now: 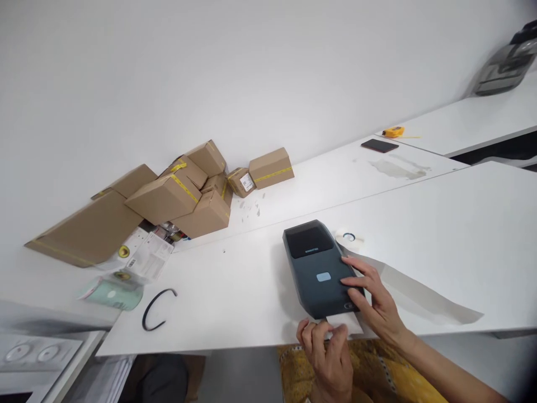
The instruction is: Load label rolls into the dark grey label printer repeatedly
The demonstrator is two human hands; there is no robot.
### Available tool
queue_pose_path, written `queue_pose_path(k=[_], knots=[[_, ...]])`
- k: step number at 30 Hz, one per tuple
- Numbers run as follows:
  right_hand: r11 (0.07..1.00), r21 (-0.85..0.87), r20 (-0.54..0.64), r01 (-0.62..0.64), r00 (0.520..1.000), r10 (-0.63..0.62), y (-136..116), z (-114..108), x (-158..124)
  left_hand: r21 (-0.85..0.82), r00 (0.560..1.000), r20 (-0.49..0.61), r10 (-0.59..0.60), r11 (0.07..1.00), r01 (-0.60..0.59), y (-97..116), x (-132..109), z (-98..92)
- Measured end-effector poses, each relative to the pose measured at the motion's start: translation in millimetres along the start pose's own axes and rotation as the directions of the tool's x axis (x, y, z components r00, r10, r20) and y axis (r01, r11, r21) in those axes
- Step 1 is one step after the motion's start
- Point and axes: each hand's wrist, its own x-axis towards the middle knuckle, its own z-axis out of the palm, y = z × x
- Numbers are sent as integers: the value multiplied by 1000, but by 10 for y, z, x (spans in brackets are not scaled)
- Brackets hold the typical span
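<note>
A dark grey label printer (321, 274) with a light blue button lies on the white table near its front edge. A white label (344, 321) sticks out of its near end. My left hand (329, 355) is at that end, fingers curled and closed on the label's edge; the fingertips are partly hidden. On the printer's right side rests my right hand (375, 302), fingers apart, touching the casing without wrapping round it. Just behind this hand lies a roll of white labels (349, 239), and a long strip of pale backing paper (419, 288) trails to the right.
Several cardboard boxes (168, 198) are piled at the back left. Beside them are printed packages (151, 254) and a green pouch (115, 294). A black curved band (146, 313) lies front left. A phone (380, 145) and a yellow tape measure (393, 132) lie at the back right.
</note>
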Motion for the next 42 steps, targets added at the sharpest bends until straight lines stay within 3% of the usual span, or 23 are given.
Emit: queue_pose_path(k=[2, 4, 7, 8, 10, 11, 13, 15, 19, 24, 29, 34, 36, 38, 39, 40, 42], knots=[[989, 61, -50, -134, 989, 137, -3, 73, -56, -27, 1000, 24, -8, 1000, 8, -12, -25, -60], [938, 147, -78, -313, 942, 326, -2, 135, -95, -94, 998, 48, -30, 995, 34, -39, -26, -146], [825, 234, -23, -514, 845, 534, 29, 178, -142, -243, 964, 41, -262, 934, 264, -99, 94, -223], [802, 241, 10, -546, 828, 561, 42, 177, -156, -295, 916, 67, -395, 869, 397, -121, 169, -215], [789, 235, 56, -568, 818, 573, 67, 165, -183, -361, 773, 200, -602, 688, 630, -161, 333, -151], [788, 226, 68, -573, 816, 574, 77, 157, -195, -371, 708, 285, -646, 607, 703, -179, 406, -102], [783, 207, 74, -586, 808, 585, 92, 148, -214, -373, 639, 403, -655, 520, 768, -208, 498, 7], [773, 203, 65, -601, 796, 602, 103, 151, -226, -375, 644, 416, -642, 524, 765, -228, 510, 102], [756, 240, 45, -609, 785, 618, 98, 175, -230, -372, 695, 329, -640, 589, 718, -255, 415, 198], [744, 261, 31, -615, 775, 631, 24, 204, -214, -354, 649, 355, -673, 545, 760, -266, 356, 228], [753, 244, 37, -611, 782, 622, 58, 170, -244, -358, 670, 329, -666, 568, 741, -255, 411, 278], [716, 315, 255, -623, 782, 569, 332, -36, -358, -434, 672, 398, -625, 517, 738, -323, 361, 110], [663, 403, 278, -632, 774, 569, 407, -87, -383, -461, 648, 352, -675, 477, 748, -326, 220, -37], [625, 459, 251, -632, 767, 591, 422, -94, -386, -442, 580, 301, -757, 428, 788, -272, 60, -174], [621, 465, 236, -631, 764, 600, 413, -85, -381, -426, 536, 340, -773, 382, 820, -221, 1, -224], [627, 460, 223, -629, 765, 604, 398, -74, -374, -405, 480, 427, -766, 312, 859, -156, -31, -255], [684, 400, 203, -610, 786, 583, 373, -55, -360, -335, 308, 670, -675, 95, 937, -5, -1, -261]])
